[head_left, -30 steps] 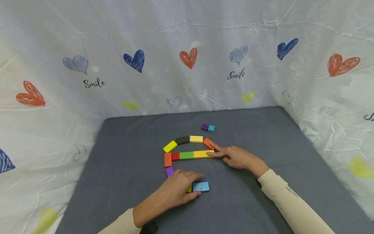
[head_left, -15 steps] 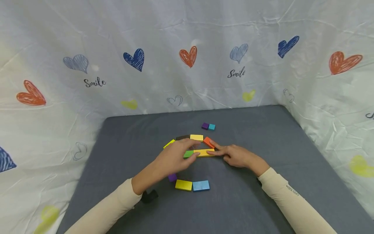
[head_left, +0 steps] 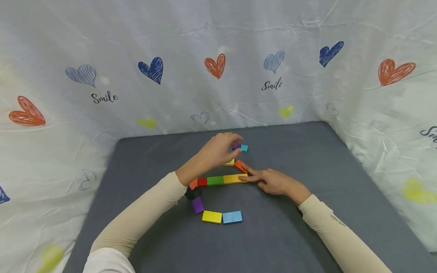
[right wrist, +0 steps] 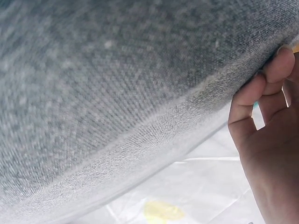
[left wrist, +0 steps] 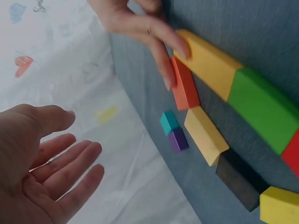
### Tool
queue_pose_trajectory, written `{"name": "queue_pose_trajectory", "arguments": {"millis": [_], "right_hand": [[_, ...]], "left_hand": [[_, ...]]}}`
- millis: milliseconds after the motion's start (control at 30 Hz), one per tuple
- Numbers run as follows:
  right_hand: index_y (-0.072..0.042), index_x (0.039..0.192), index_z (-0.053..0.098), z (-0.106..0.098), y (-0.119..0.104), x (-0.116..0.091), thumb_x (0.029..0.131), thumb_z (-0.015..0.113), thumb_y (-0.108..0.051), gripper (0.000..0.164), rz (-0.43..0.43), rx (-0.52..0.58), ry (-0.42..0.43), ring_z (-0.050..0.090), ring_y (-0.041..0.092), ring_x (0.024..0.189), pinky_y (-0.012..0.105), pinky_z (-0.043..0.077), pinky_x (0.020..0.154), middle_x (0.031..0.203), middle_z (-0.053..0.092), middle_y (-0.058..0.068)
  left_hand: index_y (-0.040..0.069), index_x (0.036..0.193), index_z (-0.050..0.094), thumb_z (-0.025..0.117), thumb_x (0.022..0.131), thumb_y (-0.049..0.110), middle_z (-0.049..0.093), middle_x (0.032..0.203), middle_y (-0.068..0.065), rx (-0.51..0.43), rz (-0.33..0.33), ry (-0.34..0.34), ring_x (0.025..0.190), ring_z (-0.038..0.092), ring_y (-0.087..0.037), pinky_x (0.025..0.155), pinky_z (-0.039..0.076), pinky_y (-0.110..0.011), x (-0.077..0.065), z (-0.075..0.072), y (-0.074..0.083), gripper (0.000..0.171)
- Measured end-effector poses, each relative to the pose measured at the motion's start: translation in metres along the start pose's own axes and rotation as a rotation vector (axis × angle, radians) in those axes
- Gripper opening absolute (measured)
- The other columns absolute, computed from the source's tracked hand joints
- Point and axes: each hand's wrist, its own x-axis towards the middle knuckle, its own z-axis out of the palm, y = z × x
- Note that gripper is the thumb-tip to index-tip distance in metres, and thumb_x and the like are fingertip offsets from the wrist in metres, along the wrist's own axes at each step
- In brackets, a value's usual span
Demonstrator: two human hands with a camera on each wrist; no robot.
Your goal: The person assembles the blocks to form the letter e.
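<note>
My left hand (head_left: 218, 149) reaches over the far part of the table, fingers loosely spread and nothing between them. In the head view it overlaps a small purple block (left wrist: 178, 140) that sits against a small turquoise block (head_left: 244, 148). With two extended fingers, my right hand (head_left: 275, 182) touches the right ends of a red-orange block (head_left: 240, 165) and an amber block (head_left: 235, 178). Green (head_left: 215, 181) and red blocks (head_left: 202, 182) continue that row leftward. Pale yellow (left wrist: 205, 133), black (left wrist: 240, 179) and yellow blocks (left wrist: 280, 205) form an arc behind it, partly hidden in the head view.
Left of the row lies an orange block (head_left: 193, 184), partly covered by the left wrist's black camera (head_left: 193, 193). A purple block (head_left: 197, 205), a yellow block (head_left: 211, 217) and a light blue block (head_left: 232, 217) curve nearer. White curtain (head_left: 184, 94) borders the grey table (head_left: 273, 235).
My left hand has left the yellow and light blue blocks at the front and moved away across the row to the small far blocks. My right hand has kept its place.
</note>
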Motion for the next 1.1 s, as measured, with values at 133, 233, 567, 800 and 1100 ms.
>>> {"name": "queue_pose_trajectory", "arguments": {"millis": [133,233,567,800,1100], "right_hand": [[-0.041,0.156,0.051,0.0,0.001,0.0,0.101,0.053,0.006,0.072,0.0,-0.004,0.007,0.027,0.01,0.046,0.025,0.032,0.051,0.173,0.029,0.0],[-0.043,0.156,0.05,0.0,0.002,0.0,0.102,0.052,0.004,0.072,0.01,-0.013,0.003,0.03,0.01,0.047,0.025,0.035,0.053,0.173,0.027,-0.006],[-0.046,0.154,0.052,0.001,0.002,-0.001,0.102,0.052,0.004,0.072,0.018,-0.018,0.026,0.032,0.01,0.049,0.026,0.033,0.053,0.172,0.028,-0.009],[-0.044,0.153,0.054,0.003,-0.002,0.001,0.101,0.053,0.005,0.071,0.023,-0.013,0.028,0.032,0.01,0.051,0.026,0.034,0.053,0.171,0.032,-0.007],[-0.045,0.152,0.055,0.002,0.0,-0.001,0.099,0.054,0.006,0.073,0.04,-0.014,0.042,0.034,0.01,0.052,0.026,0.035,0.052,0.17,0.034,-0.007]], "left_hand": [[0.007,0.142,0.065,0.072,0.103,0.024,0.072,0.132,-0.009,0.082,-0.052,-0.052,0.107,0.073,-0.023,0.09,0.059,-0.037,0.022,0.006,-0.007,0.044],[0.007,0.145,0.063,0.072,0.103,0.024,0.071,0.136,-0.009,0.149,-0.1,-0.106,0.099,0.075,-0.023,0.091,0.059,-0.038,0.038,0.014,-0.014,0.047],[0.009,0.145,0.064,0.077,0.1,0.027,0.07,0.132,-0.011,0.285,-0.248,-0.241,0.115,0.071,-0.031,0.093,0.059,-0.045,0.07,0.05,-0.034,0.05],[0.009,0.127,0.071,0.079,0.098,0.029,0.071,0.118,-0.009,0.325,-0.304,-0.28,0.107,0.071,-0.029,0.088,0.06,-0.043,0.074,0.064,-0.042,0.037],[0.01,0.119,0.075,0.078,0.099,0.024,0.073,0.114,-0.008,0.352,-0.301,-0.261,0.106,0.072,-0.029,0.087,0.06,-0.044,0.084,0.073,-0.047,0.024]]}}
